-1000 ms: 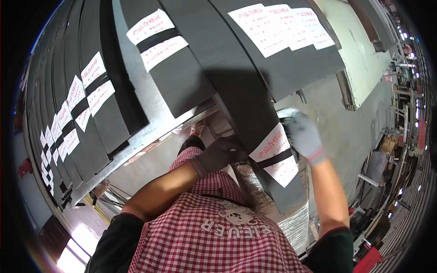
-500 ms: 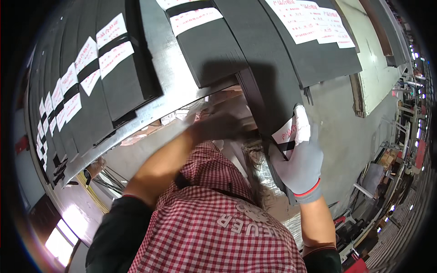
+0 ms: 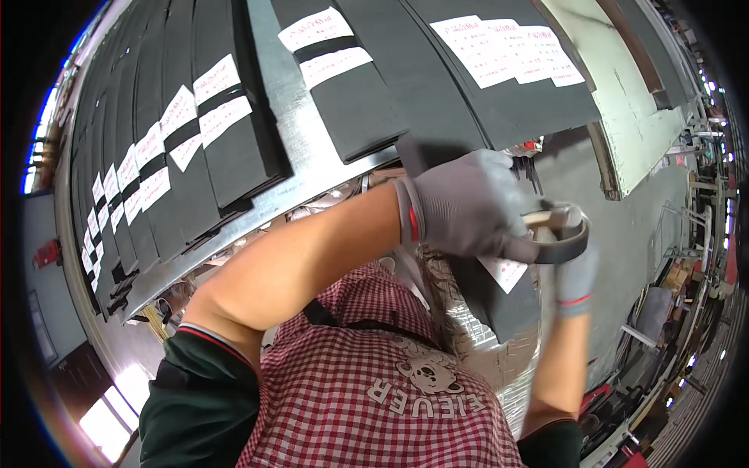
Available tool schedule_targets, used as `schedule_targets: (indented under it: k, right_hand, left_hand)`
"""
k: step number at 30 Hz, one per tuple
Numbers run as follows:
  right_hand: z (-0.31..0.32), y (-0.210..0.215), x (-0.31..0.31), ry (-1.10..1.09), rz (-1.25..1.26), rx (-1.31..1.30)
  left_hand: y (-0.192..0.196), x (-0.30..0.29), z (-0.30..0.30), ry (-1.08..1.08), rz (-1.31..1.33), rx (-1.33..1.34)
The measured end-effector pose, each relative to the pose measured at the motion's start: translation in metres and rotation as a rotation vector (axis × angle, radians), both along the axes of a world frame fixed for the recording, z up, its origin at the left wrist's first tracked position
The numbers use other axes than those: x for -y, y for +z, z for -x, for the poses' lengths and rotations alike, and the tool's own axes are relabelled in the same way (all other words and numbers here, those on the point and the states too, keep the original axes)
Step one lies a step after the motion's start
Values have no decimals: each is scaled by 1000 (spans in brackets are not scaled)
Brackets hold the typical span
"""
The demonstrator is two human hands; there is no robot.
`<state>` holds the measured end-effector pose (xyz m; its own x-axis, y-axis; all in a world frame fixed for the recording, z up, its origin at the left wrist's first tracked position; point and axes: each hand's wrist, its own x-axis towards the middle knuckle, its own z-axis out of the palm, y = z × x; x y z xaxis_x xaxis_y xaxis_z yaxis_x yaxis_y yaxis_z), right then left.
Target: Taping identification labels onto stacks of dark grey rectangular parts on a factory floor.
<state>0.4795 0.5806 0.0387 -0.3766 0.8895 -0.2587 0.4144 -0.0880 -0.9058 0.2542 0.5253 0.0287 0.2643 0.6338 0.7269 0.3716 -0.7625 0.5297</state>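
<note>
My left hand (image 3: 468, 203), in a grey glove, reaches across to the right with its fingers closed at a roll of black tape (image 3: 568, 246). Behind the roll is my gloved right hand (image 3: 576, 269), smeared by motion, its fingertips at the roll's far side. A tan core shows inside the tape. Just below my left hand, a white label (image 3: 507, 273) with red print lies on a dark panel (image 3: 499, 308). My left hand hides part of that panel.
Dark panel stacks (image 3: 183, 168) with white labels and black bands lie on a metal-edged table (image 3: 292, 101) at left. More labelled panels (image 3: 523, 109) lie ahead. A pale green board (image 3: 636, 148) stands at far right, above a grey floor (image 3: 573, 168).
My left hand has swung right from the table's edge to meet my right hand. My right hand has left the label and moved right. The black tape roll now shows between them.
</note>
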Motion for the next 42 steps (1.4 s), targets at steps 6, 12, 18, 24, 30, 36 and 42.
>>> schedule_targets:
  k: [6, 12, 18, 24, 30, 36, 42]
  right_hand:
    - [36, 99, -18, 813, -470, 331]
    - [55, -39, -50, 992, -615, 1122]
    - [15, -15, -43, 661, -850, 711]
    - [8, 87, 20, 796, -725, 408]
    - [38, 112, -25, 1188, -718, 257]
    - [4, -105, -77, 1125, -71, 283]
    - [83, 16, 64, 797, -831, 522]
  left_hand:
    - [-5, 12, 5, 62, 357, -172]
    - [-3, 13, -2, 110, 250, -323]
    - [-15, 68, -122, 101, 279, -349]
    - [58, 77, -36, 273, 1096, 166]
    - [21, 177, 23, 159, 881, -199]
    - [-128, 92, -7, -134, 1299, 938]
    - [-166, 109, -6, 232, 1237, 503]
